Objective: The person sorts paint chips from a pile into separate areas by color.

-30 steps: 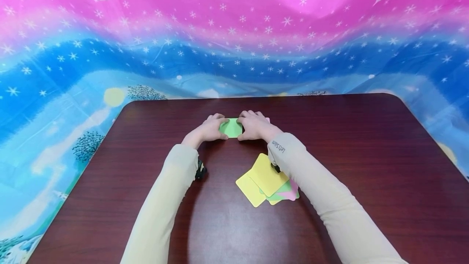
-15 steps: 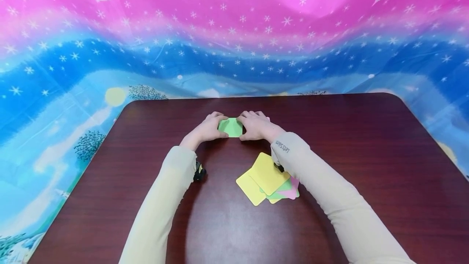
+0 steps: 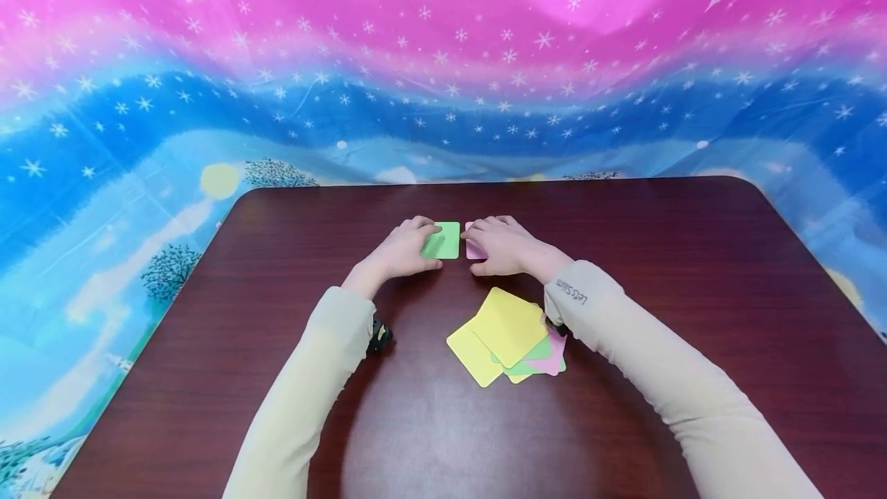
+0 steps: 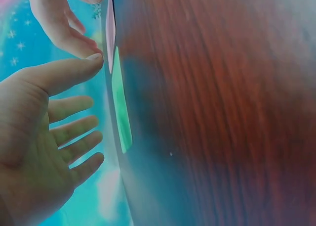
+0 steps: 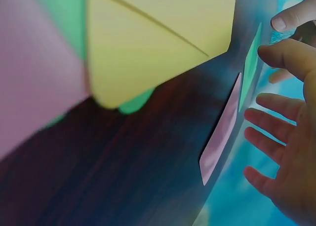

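A green square card [image 3: 446, 240] lies flat on the dark wooden table. Just to its right, with a narrow gap between them in the head view, is a pink card [image 3: 474, 251]. My left hand [image 3: 405, 247] hovers over the green card's left side, its fingers [image 4: 81, 137] spread and relaxed, holding nothing. Over the pink card is my right hand [image 3: 509, 246], which hides much of it in the head view. From the right wrist, its fingers [image 5: 271, 124] look loosely extended, apart from the pink card.
Nearer to me, a loose overlapping pile has a yellow card [image 3: 509, 328] on top, with green [image 3: 537, 353] and pink [image 3: 554, 360] cards showing beneath. A patterned cloth [image 3: 443, 83] hangs behind the table [image 3: 658, 252]. Each wrist wears a black device [image 3: 379, 336].
Both hands have come off the green card and moved apart. My right hand has shifted right and toward me, uncovering part of the pink card. The pile stays put.
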Available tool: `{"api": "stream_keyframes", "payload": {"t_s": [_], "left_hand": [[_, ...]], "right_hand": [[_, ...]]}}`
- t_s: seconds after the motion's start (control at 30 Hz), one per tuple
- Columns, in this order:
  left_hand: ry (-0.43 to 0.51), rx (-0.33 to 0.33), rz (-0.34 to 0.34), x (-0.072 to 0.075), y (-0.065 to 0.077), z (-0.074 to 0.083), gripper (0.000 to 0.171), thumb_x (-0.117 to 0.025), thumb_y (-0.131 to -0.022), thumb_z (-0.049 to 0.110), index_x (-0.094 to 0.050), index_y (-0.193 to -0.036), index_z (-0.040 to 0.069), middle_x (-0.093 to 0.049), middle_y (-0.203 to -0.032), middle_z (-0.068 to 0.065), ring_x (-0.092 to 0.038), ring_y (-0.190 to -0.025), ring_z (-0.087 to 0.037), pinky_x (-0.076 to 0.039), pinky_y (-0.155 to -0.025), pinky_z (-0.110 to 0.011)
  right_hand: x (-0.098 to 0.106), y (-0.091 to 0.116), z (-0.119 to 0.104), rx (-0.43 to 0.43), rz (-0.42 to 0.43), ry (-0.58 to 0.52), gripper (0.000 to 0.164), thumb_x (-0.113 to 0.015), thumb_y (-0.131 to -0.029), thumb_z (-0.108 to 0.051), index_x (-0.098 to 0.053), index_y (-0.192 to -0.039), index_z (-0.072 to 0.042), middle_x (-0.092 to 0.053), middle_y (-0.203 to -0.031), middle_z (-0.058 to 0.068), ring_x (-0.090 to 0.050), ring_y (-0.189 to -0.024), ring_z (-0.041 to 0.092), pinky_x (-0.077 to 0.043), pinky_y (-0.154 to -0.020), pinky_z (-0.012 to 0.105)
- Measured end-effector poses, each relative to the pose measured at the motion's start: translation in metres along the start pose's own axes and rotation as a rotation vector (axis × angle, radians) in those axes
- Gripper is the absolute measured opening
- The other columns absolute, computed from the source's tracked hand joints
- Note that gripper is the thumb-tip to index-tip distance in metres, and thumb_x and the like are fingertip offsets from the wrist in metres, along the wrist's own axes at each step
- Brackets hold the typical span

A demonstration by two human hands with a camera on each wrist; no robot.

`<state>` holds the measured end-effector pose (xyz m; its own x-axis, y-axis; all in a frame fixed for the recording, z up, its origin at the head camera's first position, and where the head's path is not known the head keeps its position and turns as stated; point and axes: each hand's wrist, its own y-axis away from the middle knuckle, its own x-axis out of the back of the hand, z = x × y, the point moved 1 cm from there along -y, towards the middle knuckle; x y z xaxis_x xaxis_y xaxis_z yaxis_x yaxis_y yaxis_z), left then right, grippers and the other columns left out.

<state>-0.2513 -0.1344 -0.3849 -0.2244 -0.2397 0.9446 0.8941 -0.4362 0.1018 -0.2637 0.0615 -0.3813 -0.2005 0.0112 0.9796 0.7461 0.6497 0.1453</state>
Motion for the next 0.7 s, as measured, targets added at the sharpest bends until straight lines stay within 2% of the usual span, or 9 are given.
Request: {"api": "stream_keyframes", "payload": {"t_s": [0.23, 0.47, 0.7], "left_hand": [[-0.039, -0.051, 0.003, -0.003, 0.007, 0.012, 0.065, -0.065, -0.080, 0.035, -0.043, -0.135, 0.008, -0.040, -0.135, -0.010, -0.035, -0.125, -0.027, -0.028, -0.103, -0.044], [-0.070, -0.088, 0.014, -0.008, 0.015, 0.023, 0.064, -0.065, -0.080, 0.037, -0.045, -0.134, 0.010, -0.045, -0.131, -0.008, -0.041, -0.121, -0.023, -0.032, -0.101, -0.042], [-0.069, -0.134, 0.017, -0.011, 0.022, 0.033, 0.062, -0.066, -0.079, 0.037, -0.048, -0.131, 0.010, -0.048, -0.126, -0.007, -0.045, -0.116, -0.022, -0.034, -0.099, -0.040]], "right_hand": [[0.002, 0.021, 0.001, 0.041, 0.023, -0.013, 0.062, -0.063, -0.078, -0.040, -0.047, -0.132, -0.013, -0.045, -0.135, 0.006, -0.035, -0.127, 0.027, -0.019, -0.105, 0.050], [0.003, 0.041, 0.003, 0.089, 0.061, 0.025, 0.060, -0.065, -0.077, -0.039, -0.050, -0.129, -0.013, -0.049, -0.130, 0.005, -0.038, -0.125, 0.025, -0.022, -0.104, 0.050], [0.000, 0.060, 0.007, 0.120, 0.074, 0.017, 0.054, -0.064, -0.077, -0.037, -0.054, -0.124, -0.013, -0.053, -0.125, 0.003, -0.042, -0.120, 0.025, -0.025, -0.102, 0.049]]}}
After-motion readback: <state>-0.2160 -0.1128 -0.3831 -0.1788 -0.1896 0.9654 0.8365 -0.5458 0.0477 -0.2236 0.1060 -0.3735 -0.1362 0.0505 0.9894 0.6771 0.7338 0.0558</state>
